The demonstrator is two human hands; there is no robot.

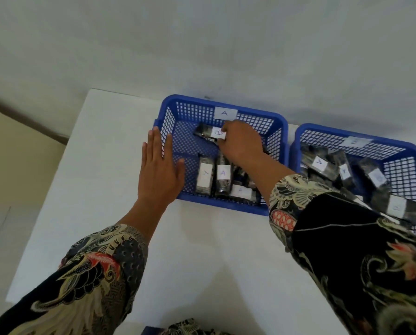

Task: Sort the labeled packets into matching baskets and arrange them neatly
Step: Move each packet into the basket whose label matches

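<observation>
Here right hand (pixel 240 143) pinches crinkly packet (pixel 208 132).

**Two blue baskets, labeled packets, both hands at basket A**

Basket A (pixel 278 122) on white desk (pixel 105 153): three A packets (pixel 223 174) along near wall; B packet (pixel 208 132) at far end, pinched by right hand (pixel 242 143). Left hand (pixel 160 170) flat, fingers straight, against left wall. Basket B (pixel 414 151) just right: mixed packets (pixel 320 163), partly behind patterned sleeve (pixel 347 238).

White table (pixel 202 250) – grey wall (pixel 202 44) behind it.
</observation>
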